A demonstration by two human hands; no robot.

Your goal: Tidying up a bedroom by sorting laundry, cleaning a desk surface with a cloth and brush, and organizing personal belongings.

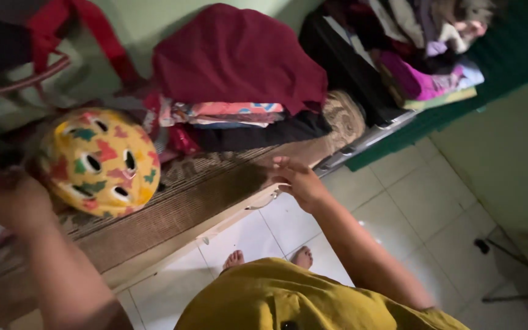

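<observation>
Looking down from the head camera, I see the long bench [172, 214], covered with a brown woven mat, running across the view. On it, against the green wall, sits a stack of folded clothes [239, 119] with a dark red cloth [239, 55] heaped on top. Beyond that, an open cabinet or case [398, 55] is stuffed with more garments.

My judgement on risk: the helmet [99, 162] sits close to the bench's front edge on my left, and it is round, so a careless nudge from the left arm could roll it onto the tiled floor [410, 208], where bare feet [270, 258] stand just below. The piled clothes also look loosely stacked; a tug near the base could tip the red heap forward.

The helmet is a child's kind, yellow, dotted with red, green and orange shapes and pierced by dark oval vents. It rests on the mat, dome towards me, just beside my left hand.

My right hand [297, 180] rests at the bench's front edge, fingers loosely spread, gripping nothing that I can make out; a small metal handle [265, 200] hangs just beneath it. My left hand [4, 195] is blurred and dim at the frame edge, apparently near something red, and I cannot tell whether its fingers are closed on anything.
</observation>
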